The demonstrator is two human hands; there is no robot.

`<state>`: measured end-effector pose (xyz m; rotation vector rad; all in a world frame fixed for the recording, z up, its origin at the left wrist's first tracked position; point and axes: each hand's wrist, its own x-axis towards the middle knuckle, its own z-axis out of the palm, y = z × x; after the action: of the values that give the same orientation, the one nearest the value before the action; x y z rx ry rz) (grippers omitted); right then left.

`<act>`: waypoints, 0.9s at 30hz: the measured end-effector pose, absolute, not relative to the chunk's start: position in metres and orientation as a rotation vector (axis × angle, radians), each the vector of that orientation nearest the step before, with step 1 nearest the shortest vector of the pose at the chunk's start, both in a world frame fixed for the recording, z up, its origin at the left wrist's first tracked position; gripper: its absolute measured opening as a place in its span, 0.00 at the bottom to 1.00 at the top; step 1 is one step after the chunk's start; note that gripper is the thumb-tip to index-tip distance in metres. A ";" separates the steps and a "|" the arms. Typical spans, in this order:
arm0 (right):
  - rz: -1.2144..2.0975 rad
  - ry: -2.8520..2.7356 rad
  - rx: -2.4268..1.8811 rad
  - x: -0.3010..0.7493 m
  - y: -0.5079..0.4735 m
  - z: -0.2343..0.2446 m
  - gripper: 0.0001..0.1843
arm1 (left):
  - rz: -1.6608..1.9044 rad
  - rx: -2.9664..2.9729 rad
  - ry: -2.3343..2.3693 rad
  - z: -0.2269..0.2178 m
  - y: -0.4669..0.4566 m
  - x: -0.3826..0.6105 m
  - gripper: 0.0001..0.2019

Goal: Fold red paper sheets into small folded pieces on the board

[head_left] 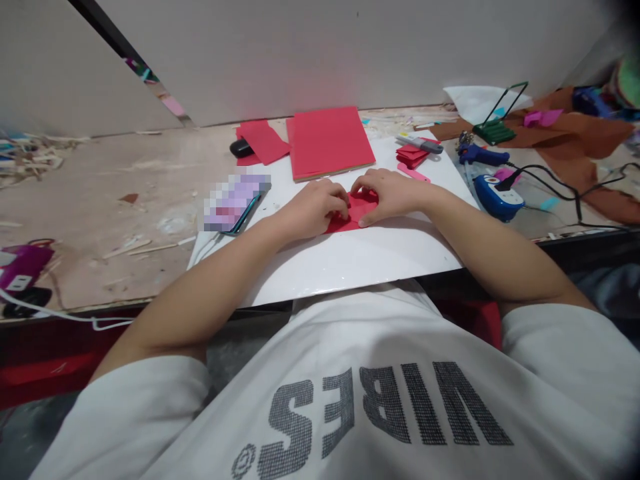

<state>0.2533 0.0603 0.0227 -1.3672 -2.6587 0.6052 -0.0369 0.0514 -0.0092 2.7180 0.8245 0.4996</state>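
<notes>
We seem to be folding the small red paper (359, 209) on the white board (325, 270). Our left hand (315, 208) curls over it, pinch unclear; our right hand's (395, 193) thumb and fingers stand apart across it. The next move likely needs even pressure.

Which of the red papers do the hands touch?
The small red piece in front; the big sheet, overlapping strips and small stack lie farther back, untouched by them.

Craft workshop — littered bench (145, 157) | wood scraps (27, 157) | red paper (362, 211) — utility knife (421, 143), extension socket (500, 200)
</notes>
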 end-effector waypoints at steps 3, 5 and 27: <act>0.608 -2.675 -1.382 0.253 0.060 0.024 0.44 | 0.452 2.811 0.704 -0.006 0.036 -0.028 0.18; 0.613 -2.678 -1.395 0.254 0.060 0.025 0.45 | 0.420 2.811 0.693 -0.005 0.028 -0.025 0.19; 0.416 -2.493 -1.748 0.286 0.082 0.035 0.17 | 0.339 2.545 0.859 0.009 0.019 -0.025 0.18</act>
<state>0.2855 0.0821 0.0351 -1.7481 -2.4926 0.4161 -0.0246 0.0192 0.0092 2.5454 0.8586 0.3385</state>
